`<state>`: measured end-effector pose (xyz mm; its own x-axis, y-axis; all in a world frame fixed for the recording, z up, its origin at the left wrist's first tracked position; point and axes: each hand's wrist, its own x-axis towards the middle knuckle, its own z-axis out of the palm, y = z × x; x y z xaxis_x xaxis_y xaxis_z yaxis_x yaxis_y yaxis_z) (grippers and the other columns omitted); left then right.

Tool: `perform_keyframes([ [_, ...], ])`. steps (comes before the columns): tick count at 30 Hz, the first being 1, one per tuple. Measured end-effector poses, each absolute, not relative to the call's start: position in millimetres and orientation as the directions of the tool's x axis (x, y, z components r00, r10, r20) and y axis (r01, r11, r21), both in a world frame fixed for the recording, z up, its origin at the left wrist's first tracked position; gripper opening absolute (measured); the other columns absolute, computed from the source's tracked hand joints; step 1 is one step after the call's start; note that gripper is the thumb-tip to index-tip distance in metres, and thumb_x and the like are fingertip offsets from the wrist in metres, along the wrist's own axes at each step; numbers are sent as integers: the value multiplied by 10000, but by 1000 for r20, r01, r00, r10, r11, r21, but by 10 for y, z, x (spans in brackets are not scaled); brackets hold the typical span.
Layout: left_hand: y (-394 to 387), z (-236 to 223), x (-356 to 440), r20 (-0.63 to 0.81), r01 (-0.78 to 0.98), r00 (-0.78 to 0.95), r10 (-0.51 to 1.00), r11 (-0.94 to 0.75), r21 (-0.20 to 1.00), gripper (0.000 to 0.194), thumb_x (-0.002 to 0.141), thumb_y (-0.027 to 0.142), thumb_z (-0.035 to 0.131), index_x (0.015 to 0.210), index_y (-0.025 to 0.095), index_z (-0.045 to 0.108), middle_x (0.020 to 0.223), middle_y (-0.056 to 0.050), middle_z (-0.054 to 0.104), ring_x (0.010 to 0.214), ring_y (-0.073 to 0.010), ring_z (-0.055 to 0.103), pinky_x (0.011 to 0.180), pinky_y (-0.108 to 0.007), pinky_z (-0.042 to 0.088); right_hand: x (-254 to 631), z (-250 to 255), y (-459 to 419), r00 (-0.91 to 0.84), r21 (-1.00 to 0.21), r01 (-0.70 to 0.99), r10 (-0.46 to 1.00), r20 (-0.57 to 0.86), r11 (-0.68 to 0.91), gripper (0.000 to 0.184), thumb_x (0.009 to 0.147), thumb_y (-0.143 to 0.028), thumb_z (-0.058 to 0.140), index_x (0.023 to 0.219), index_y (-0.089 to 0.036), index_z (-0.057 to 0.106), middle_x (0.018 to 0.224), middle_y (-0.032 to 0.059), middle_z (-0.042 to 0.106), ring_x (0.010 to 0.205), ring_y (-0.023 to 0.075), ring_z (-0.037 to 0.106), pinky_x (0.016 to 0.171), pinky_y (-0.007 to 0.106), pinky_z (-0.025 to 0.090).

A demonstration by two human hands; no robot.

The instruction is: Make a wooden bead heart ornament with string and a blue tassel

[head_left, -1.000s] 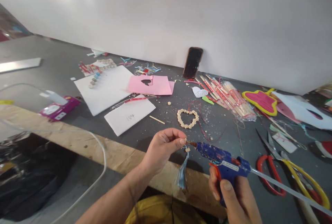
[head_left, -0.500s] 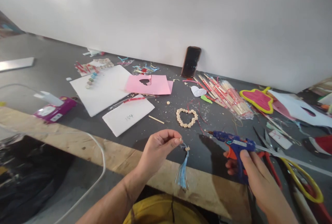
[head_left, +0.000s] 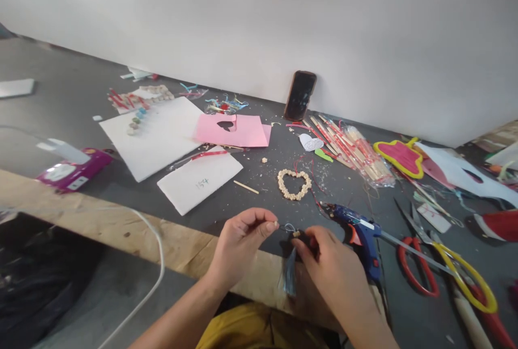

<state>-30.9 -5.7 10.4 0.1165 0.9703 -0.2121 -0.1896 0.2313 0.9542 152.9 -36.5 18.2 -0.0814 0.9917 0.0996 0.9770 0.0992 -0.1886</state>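
Note:
A light blue tassel [head_left: 290,276] hangs at the table's front edge, with a small pale bead piece [head_left: 297,233] at its top. My left hand [head_left: 246,244] pinches the thin blue string above it. From the right, my right hand [head_left: 329,262] closes its thumb and fingers on the bead piece. Just beyond lies a heart-shaped ring of pale beads [head_left: 294,185] with red thread on it. A blue glue gun [head_left: 360,230] with a clear glue stick rests on the table to the right of my right hand.
Red-handled and yellow-handled scissors [head_left: 465,268] lie at right. Wrapped wooden sticks [head_left: 348,146] and a propped phone [head_left: 300,95] stand farther back. Pink card [head_left: 246,130], white boards [head_left: 198,182] and a purple power socket [head_left: 76,171] with a white cable occupy the left.
My right hand has let go of the glue gun, which now lies on the table. That hand has moved left to the bead piece on the tassel. My left hand still pinches the string.

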Motion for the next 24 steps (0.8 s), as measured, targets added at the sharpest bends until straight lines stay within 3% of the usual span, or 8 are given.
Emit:
perform_keyframes([
  [3, -75, 91, -354, -210, -200, 118, 971, 230, 952, 151, 765, 305, 669, 786, 155, 661, 725, -13, 630, 699, -117, 539, 638, -199, 420, 1408, 107, -292, -54, -174, 983, 997, 52, 62, 231, 833, -451, 538, 803, -228, 592, 713, 39, 671, 587, 198, 626, 480, 275, 362],
  [5, -87, 102, -376, -212, -210, 106, 971, 231, 950, 147, 761, 297, 671, 775, 152, 658, 718, -16, 627, 694, -119, 535, 627, -200, 417, 1413, 133, -264, -32, -235, 971, 999, 16, 35, 202, 830, -418, 542, 779, -232, 601, 712, 38, 669, 590, 205, 620, 489, 285, 367],
  [9, -115, 141, -373, -214, -226, 105, 971, 233, 946, 138, 757, 289, 673, 766, 152, 660, 719, -16, 626, 687, -116, 528, 633, -201, 413, 1498, 220, -292, 0, -635, 773, 1000, -16, -11, 183, 826, -388, 556, 877, -237, 647, 823, 40, 691, 737, 203, 637, 651, 298, 461],
  [11, -131, 162, -347, -196, -232, 129, 972, 222, 947, 130, 765, 281, 666, 763, 151, 660, 709, -13, 621, 677, -112, 525, 634, -200, 411, 1531, 221, -344, 28, -839, 536, 995, -93, -94, 199, 825, -394, 573, 925, -247, 662, 802, 24, 682, 736, 182, 624, 662, 279, 472],
  [13, -148, 184, -308, -148, -216, 150, 978, 179, 960, 114, 771, 260, 660, 749, 147, 660, 706, -16, 619, 669, -112, 528, 628, -200, 412, 1537, 184, -401, 59, -953, 240, 982, -179, -188, 195, 804, -405, 606, 908, -256, 676, 709, 0, 650, 649, 157, 591, 594, 256, 465],
  [15, -165, 205, -259, -73, -180, 169, 983, 104, 978, 101, 783, 234, 646, 737, 146, 666, 719, -25, 623, 678, -119, 543, 633, -207, 420, 1516, 131, -444, 90, -974, -41, 970, -227, -224, 189, 761, -412, 656, 863, -256, 691, 683, -6, 636, 603, 142, 568, 561, 248, 462],
  [17, -182, 220, -208, 8, -143, 189, 982, 20, 989, 96, 797, 216, 632, 743, 150, 676, 738, -36, 632, 702, -132, 564, 654, -220, 434, 1480, 94, -467, 116, -952, -217, 963, -243, -214, 185, 718, -405, 701, 820, -251, 706, 737, 8, 656, 640, 147, 583, 596, 259, 484],
  [24, -232, 216, -90, 276, -26, 187, 943, -276, 961, 69, 823, 179, 617, 795, 172, 681, 742, -44, 671, 717, -147, 592, 679, -246, 469, 1444, 82, -513, 73, -940, -281, 972, -221, -193, 183, 728, -386, 704, 834, -237, 712, 857, 44, 684, 728, 161, 600, 667, 275, 506],
])
